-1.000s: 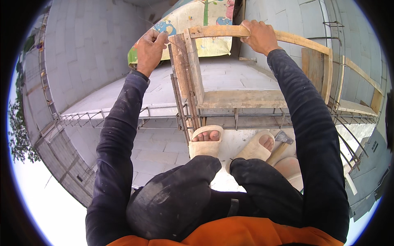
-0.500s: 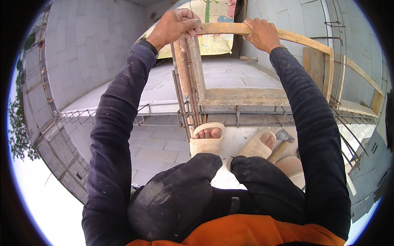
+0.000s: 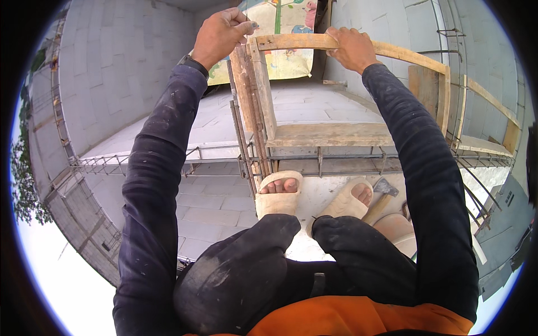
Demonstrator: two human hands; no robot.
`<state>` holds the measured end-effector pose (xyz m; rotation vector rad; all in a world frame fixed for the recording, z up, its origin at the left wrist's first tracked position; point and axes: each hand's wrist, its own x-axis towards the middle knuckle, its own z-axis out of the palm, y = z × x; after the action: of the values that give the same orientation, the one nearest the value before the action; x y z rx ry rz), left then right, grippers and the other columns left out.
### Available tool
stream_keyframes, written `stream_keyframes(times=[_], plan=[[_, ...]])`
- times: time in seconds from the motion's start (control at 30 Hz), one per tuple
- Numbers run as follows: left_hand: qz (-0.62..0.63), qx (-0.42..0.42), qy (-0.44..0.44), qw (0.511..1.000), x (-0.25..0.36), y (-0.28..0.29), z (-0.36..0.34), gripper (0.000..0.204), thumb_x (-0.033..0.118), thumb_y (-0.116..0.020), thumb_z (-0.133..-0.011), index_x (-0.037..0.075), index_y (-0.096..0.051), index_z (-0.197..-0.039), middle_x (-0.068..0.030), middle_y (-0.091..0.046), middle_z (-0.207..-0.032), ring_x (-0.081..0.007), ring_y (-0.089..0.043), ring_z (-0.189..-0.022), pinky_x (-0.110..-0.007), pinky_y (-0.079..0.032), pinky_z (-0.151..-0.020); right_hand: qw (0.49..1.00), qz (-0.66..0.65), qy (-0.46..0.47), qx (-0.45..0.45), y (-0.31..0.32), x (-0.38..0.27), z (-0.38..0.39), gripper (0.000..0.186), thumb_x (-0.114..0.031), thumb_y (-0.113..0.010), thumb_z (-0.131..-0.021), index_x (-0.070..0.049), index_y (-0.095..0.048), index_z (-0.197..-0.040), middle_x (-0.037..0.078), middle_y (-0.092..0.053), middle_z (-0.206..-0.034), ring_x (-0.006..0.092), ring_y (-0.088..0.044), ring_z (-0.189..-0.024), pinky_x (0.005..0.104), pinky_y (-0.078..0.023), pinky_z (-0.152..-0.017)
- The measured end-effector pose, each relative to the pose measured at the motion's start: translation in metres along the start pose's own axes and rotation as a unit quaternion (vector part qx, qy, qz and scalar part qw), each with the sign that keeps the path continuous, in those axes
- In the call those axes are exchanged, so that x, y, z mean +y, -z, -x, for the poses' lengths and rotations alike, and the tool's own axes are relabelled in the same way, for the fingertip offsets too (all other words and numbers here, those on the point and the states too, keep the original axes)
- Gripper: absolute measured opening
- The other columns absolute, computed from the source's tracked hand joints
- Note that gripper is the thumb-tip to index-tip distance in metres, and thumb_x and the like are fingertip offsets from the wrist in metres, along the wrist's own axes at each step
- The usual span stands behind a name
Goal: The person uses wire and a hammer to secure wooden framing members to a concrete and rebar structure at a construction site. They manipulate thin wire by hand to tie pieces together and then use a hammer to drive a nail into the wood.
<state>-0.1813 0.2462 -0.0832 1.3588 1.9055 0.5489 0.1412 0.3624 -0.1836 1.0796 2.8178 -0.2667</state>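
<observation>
My right hand [image 3: 353,49] is closed over a long wooden strip [image 3: 297,41], its fingers curled round the top edge. The strip tops a wooden frame with a short upright board [image 3: 262,92] and a lower plank [image 3: 330,135]. My left hand [image 3: 221,38], a dark band at its wrist, is pinched just left of the strip's near-left end, apart from it. A thin dark line rises beside its fingertips; what they hold is too small to make out. Below that hand, rusty rebar rods [image 3: 255,112] stand against a wooden post [image 3: 241,78].
A hammer [image 3: 384,193] lies beside my right sandal [image 3: 347,201]. A rebar cage [image 3: 319,159] crosses ahead of my feet. Pale block walls [image 3: 123,67] surround a lower floor, with a colourful printed sheet [image 3: 288,67] beyond the frame. An open drop lies left of my left sandal [image 3: 277,196].
My left hand has moved left and slightly up, away from the strip's end, its fingers still pinched. My right hand keeps its grip on the strip. The whole view has shifted slightly.
</observation>
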Motion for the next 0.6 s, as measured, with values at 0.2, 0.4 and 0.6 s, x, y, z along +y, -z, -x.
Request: stream_keyframes(times=[0.2, 0.4, 0.6], plan=[[0.135, 0.166, 0.048, 0.976, -0.039, 0.03, -0.019, 0.024, 0.027, -0.072, -0.102, 0.004, -0.071, -0.1, -0.0081, -0.079, -0.096, -0.013, -0.076, -0.082, -0.027, -0.06, -0.073, 0.998, 0.043, -0.018, -0.04, -0.003, -0.001, -0.024, 0.049, -0.031, -0.075, -0.095, -0.021, -0.055, -0.139, 0.011, -0.072, -0.116, 0.0339, -0.068, -0.112, 0.0545, -0.052, -0.093], [0.177, 0.199, -0.106, 0.958, 0.009, 0.02, -0.03, 0.023, 0.024, -0.072, -0.103, 0.001, -0.074, -0.108, -0.0075, -0.08, -0.104, -0.0129, -0.075, -0.096, -0.027, -0.059, -0.086, 0.997, 0.058, -0.04, -0.004, 0.008, 0.023, -0.032, 0.056, -0.022, -0.072, -0.094, -0.026, -0.056, -0.148, 0.007, -0.07, -0.123, 0.0292, -0.064, -0.121, 0.056, -0.05, -0.099], [-0.096, 0.193, -0.178, 0.96, 0.043, 0.036, -0.001, 0.018, 0.019, -0.073, -0.103, 0.006, -0.078, -0.116, -0.0045, -0.077, -0.111, -0.0131, -0.071, -0.102, -0.028, -0.055, -0.094, 0.992, 0.072, -0.062, 0.084, 0.017, 0.005, -0.054, 0.049, -0.022, -0.07, -0.095, -0.034, -0.064, -0.142, 0.009, -0.067, -0.124, 0.0296, -0.06, -0.121, 0.0525, -0.046, -0.096]])
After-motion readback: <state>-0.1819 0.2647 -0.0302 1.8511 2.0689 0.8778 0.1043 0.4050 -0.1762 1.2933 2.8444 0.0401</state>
